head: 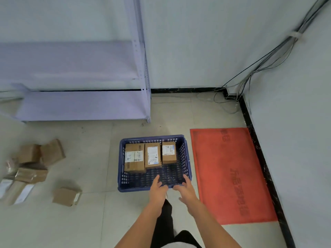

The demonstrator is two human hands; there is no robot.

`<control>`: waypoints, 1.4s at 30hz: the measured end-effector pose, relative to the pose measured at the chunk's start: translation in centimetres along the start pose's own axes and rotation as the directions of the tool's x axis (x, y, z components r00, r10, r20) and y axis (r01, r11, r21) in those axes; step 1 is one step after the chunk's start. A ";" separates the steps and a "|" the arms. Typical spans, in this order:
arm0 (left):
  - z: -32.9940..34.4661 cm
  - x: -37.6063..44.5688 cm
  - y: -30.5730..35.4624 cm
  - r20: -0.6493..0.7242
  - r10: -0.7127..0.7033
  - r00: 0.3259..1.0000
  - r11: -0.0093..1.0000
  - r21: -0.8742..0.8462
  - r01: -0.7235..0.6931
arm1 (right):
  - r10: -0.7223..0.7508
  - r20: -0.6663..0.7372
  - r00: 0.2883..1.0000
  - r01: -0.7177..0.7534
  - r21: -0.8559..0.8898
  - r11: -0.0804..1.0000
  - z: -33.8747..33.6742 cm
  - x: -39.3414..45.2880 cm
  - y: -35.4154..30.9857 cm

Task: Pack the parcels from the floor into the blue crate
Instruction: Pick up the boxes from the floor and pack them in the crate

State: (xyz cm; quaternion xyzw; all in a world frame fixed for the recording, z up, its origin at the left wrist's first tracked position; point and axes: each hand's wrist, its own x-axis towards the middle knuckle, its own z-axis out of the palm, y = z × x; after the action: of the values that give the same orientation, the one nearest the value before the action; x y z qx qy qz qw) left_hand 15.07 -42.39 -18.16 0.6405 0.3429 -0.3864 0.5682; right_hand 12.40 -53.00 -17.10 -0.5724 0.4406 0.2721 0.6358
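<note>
1. Crate [186, 158] sits on the floor [93, 158], dead centre of view. Three parcels [152, 154] stand side by side along its 12 o'clock wall; the near half of the crate floor shows bare mesh.
2. Left to pack: a loose heap of boxes [35, 158] and bags at 9 o'clock, well apart from the crate, plus one box [66, 196] alone at about 8 o'clock.
3. Judgement: under halfway; at least five items remain.
4. Left hand [158, 189] and right hand [186, 190] hover over the crate's 6 o'clock rim, fingers spread and relaxed, holding nothing.
5. The nearest unpacked box lies at 9 o'clock from the left hand, out of reach.
</note>
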 end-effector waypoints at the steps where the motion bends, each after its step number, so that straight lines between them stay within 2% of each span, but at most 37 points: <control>1: -0.2 -1.1 -0.4 0.013 0.005 1.000 1.000 -0.026 -0.005 | -0.010 0.009 1.000 0.010 0.005 1.000 0.1 -1.1 0.3; 5: -1.3 -5.8 -2.8 -0.017 0.081 0.997 0.995 -0.055 -0.082 | -0.051 0.033 0.998 0.050 0.023 0.999 0.4 -4.7 2.1; 9: -3.7 -9.0 -5.8 -0.076 0.049 0.996 0.988 -0.144 -0.059 | -0.056 0.036 0.998 0.056 -0.016 0.998 1.1 -7.4 4.8; 14: -9.4 -12.0 -8.6 -0.165 0.051 0.985 0.985 -0.156 -0.077 | -0.038 0.049 0.998 0.043 -0.103 0.994 5.4 -11.0 7.0; 22: -23.8 -13.8 -10.3 -0.195 0.116 0.974 0.978 -0.149 -0.146 | -0.080 0.126 0.989 0.105 -0.212 0.972 20.1 -14.5 8.0; 31: -43.3 -12.6 -11.5 -0.165 0.181 0.970 0.980 -0.056 -0.192 | -0.073 0.227 0.971 0.113 -0.171 0.979 38.9 -17.7 11.7; 35: -50.0 -11.3 -12.2 -0.179 0.161 0.971 0.985 -0.028 -0.169 | -0.046 0.257 0.965 0.095 -0.183 0.978 45.4 -17.0 12.6; 42: -58.2 -6.0 -10.9 -0.169 0.080 0.982 0.996 -0.034 -0.087 | 0.045 0.212 0.976 -0.002 -0.198 0.980 54.1 -12.3 11.7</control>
State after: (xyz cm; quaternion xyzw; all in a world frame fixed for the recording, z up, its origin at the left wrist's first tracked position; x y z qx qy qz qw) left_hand 8.85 16.72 -14.59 0.6727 0.3699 -0.3000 0.5662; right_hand 10.24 3.54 -14.44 -0.5943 0.3467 0.3824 0.6167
